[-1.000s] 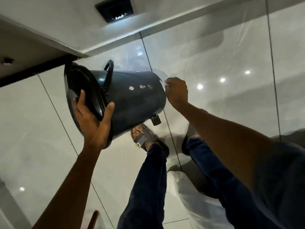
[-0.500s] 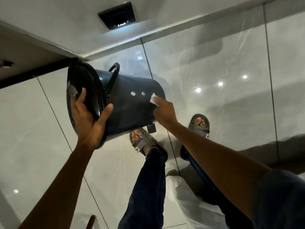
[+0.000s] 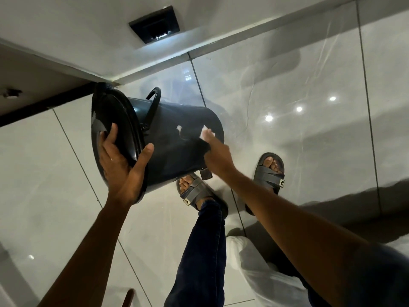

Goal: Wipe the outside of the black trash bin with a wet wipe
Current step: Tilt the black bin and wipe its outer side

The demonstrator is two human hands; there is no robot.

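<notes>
The black trash bin (image 3: pixel 172 149) is held tipped on its side above the floor, lid end to the left. My left hand (image 3: pixel 120 165) grips the lid rim, thumb on the bin's side wall. My right hand (image 3: pixel 215 156) presses a white wet wipe (image 3: pixel 207 133) against the bin's side near its base end. A small white speck (image 3: pixel 178 128) sits on the black wall left of the wipe. The bin's carry handle (image 3: pixel 153 103) stands up on top, and its foot pedal (image 3: pixel 205 173) pokes out below.
Glossy pale floor tiles (image 3: pixel 287 80) lie below, with a white skirting and wall (image 3: pixel 77 29) at the top and a dark square vent (image 3: pixel 155 24) in it. My feet in grey sandals (image 3: pixel 271 171) stand under the bin. A white bag (image 3: pixel 265 280) lies by my legs.
My right hand came from beyond the bin's base end onto its side wall with the wipe and slid slightly along it. My left hand kept its grip on the lid end.
</notes>
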